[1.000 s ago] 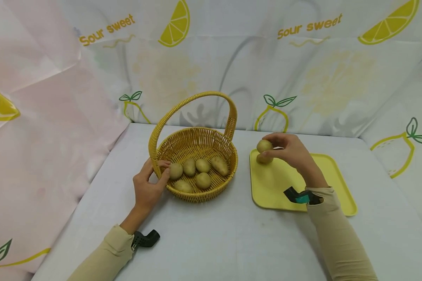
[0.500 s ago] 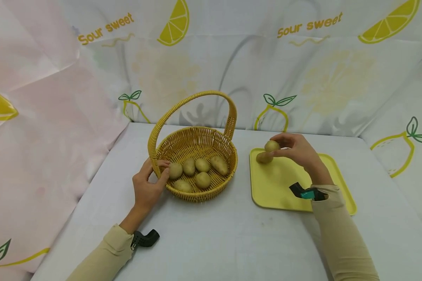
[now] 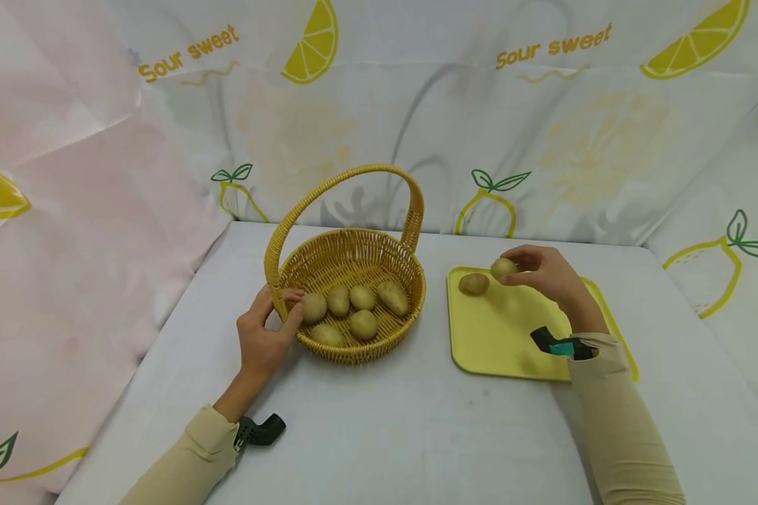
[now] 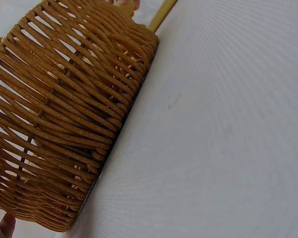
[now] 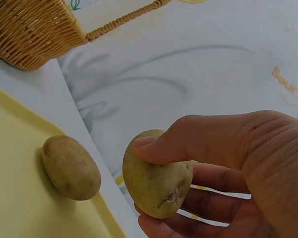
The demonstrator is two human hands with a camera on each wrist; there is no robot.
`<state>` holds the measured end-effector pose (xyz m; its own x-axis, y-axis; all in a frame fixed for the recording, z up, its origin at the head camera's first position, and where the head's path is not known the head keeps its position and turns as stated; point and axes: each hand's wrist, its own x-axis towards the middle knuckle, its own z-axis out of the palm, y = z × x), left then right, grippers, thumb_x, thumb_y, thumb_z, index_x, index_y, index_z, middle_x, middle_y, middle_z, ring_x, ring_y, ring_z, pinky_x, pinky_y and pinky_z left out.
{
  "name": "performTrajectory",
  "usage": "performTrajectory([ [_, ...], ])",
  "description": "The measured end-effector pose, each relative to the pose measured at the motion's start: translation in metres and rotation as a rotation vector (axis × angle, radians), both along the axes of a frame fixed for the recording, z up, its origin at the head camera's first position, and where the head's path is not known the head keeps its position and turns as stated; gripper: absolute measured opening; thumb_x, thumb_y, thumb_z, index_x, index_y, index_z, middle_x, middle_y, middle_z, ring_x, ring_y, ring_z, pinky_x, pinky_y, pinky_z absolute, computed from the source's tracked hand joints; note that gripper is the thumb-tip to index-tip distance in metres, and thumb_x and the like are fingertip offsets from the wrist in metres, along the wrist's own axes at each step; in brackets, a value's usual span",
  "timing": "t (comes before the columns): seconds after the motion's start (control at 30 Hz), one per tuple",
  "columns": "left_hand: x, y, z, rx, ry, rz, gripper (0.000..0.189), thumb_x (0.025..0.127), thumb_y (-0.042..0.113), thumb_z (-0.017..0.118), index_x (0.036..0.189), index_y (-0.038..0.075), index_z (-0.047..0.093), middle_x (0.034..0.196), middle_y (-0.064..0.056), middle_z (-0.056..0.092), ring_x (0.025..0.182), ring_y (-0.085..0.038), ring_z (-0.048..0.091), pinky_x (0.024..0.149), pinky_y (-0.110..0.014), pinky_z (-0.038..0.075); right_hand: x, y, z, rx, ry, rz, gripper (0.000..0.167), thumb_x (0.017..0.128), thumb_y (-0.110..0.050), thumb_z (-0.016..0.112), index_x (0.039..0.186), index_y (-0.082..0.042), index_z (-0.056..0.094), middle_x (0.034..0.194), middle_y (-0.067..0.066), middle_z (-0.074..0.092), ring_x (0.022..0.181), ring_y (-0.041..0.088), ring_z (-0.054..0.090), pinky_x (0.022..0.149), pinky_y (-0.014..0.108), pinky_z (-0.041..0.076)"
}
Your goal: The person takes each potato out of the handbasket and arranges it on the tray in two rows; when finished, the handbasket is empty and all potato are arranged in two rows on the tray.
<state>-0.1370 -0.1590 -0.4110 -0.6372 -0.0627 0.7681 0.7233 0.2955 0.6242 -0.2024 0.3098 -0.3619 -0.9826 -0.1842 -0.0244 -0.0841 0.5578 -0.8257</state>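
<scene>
A potato (image 5: 154, 181) is pinched between the thumb and fingers of my right hand (image 3: 546, 275), held above the yellow tray (image 3: 493, 344). Just left of it, another potato (image 3: 474, 284) lies at the tray's far left corner. My left hand (image 3: 267, 337) grips the left side of the yellow wicker basket (image 3: 354, 354) at the foot of its handle, thumb over the rim. Several potatoes (image 3: 363, 324) lie inside the basket. The left wrist view is mostly filled by the basket's woven wall (image 4: 69, 99), with only a bit of the hand at the lower left.
Both basket and tray stand on a white-covered table (image 3: 379, 435), the tray to the right of the basket. The basket's tall handle (image 3: 354, 172) arches over it. A cloth backdrop (image 3: 417, 105) with lemon prints hangs behind and at the sides.
My right hand has moved to the right with its potato, away from above the potato lying on the tray, which now shows fully. My left hand stays on the basket.
</scene>
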Motion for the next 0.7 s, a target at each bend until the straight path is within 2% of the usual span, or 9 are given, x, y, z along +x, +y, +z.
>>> performTrajectory([
  [0.1, 0.000, 0.000, 0.000, 0.002, 0.001, -0.003, 0.010, 0.084, -0.014, 0.068, 0.094, -0.013, 0.069, 0.098, -0.029, 0.071, 0.100, -0.041, 0.065, 0.096, -0.025, 0.048, -0.001, 0.005, -0.003, 0.001, -0.017, -0.006, 0.049, 0.092, -0.014, 0.081, 0.135, 0.003, 0.064, 0.120, 0.017, 0.069, 0.101, 0.017, 0.062, 0.084, 0.024, 0.050],
  [0.17, 0.001, 0.000, 0.000, 0.001, 0.000, -0.003, 0.010, 0.084, -0.014, 0.068, 0.094, -0.013, 0.069, 0.098, -0.028, 0.071, 0.100, -0.039, 0.066, 0.097, -0.025, 0.049, -0.001, 0.007, -0.005, -0.007, -0.021, -0.006, 0.049, 0.091, -0.014, 0.081, 0.134, 0.003, 0.064, 0.119, 0.017, 0.069, 0.101, 0.016, 0.062, 0.084, 0.024, 0.050],
  [0.23, 0.001, 0.000, 0.001, -0.001, -0.001, 0.000, 0.010, 0.084, -0.014, 0.068, 0.094, -0.012, 0.069, 0.098, -0.028, 0.071, 0.103, -0.030, 0.067, 0.097, -0.026, 0.049, -0.001, 0.009, -0.006, -0.012, -0.022, -0.005, 0.049, 0.091, -0.013, 0.081, 0.134, 0.004, 0.064, 0.118, 0.017, 0.069, 0.100, 0.016, 0.062, 0.084, 0.024, 0.050],
  [0.3, 0.001, 0.000, 0.001, -0.002, -0.002, 0.000, 0.010, 0.084, -0.014, 0.068, 0.094, -0.013, 0.069, 0.098, -0.028, 0.071, 0.103, -0.029, 0.067, 0.098, -0.026, 0.049, -0.001, 0.011, -0.009, -0.011, -0.016, 0.001, 0.049, 0.090, -0.012, 0.082, 0.133, 0.004, 0.065, 0.118, 0.018, 0.069, 0.100, 0.015, 0.062, 0.084, 0.024, 0.050],
  [0.33, 0.001, 0.000, 0.001, -0.004, -0.004, 0.002, 0.010, 0.084, -0.014, 0.068, 0.094, -0.013, 0.069, 0.098, -0.028, 0.071, 0.104, -0.024, 0.067, 0.097, -0.026, 0.049, -0.002, 0.013, -0.011, -0.009, -0.015, 0.003, 0.049, 0.090, -0.012, 0.082, 0.133, 0.004, 0.065, 0.117, 0.018, 0.070, 0.099, 0.015, 0.062, 0.084, 0.024, 0.050],
  [0.4, 0.001, -0.001, 0.001, -0.005, -0.005, 0.002, 0.010, 0.084, -0.014, 0.068, 0.094, -0.013, 0.069, 0.099, -0.029, 0.071, 0.104, -0.024, 0.067, 0.097, -0.025, 0.049, -0.003, 0.016, -0.015, 0.000, -0.011, 0.009, 0.049, 0.090, -0.012, 0.082, 0.133, 0.004, 0.065, 0.118, 0.018, 0.070, 0.099, 0.014, 0.062, 0.084, 0.023, 0.050],
  [0.57, 0.002, -0.002, 0.000, -0.004, -0.001, -0.001, 0.010, 0.084, -0.014, 0.068, 0.094, -0.013, 0.069, 0.098, -0.030, 0.070, 0.099, -0.036, 0.067, 0.093, -0.023, 0.049, -0.005, 0.020, -0.022, 0.008, -0.008, 0.034, 0.050, 0.090, -0.011, 0.083, 0.134, 0.005, 0.065, 0.120, 0.020, 0.069, 0.100, 0.012, 0.063, 0.085, 0.023, 0.049],
  [0.7, 0.001, -0.001, 0.000, -0.004, 0.008, -0.008, 0.011, 0.084, -0.014, 0.068, 0.095, -0.014, 0.068, 0.098, -0.030, 0.070, 0.098, -0.045, 0.066, 0.095, -0.025, 0.049, -0.005, 0.022, -0.022, 0.013, -0.013, 0.036, 0.050, 0.089, -0.011, 0.083, 0.134, 0.005, 0.065, 0.121, 0.021, 0.069, 0.101, 0.013, 0.063, 0.086, 0.023, 0.049],
])
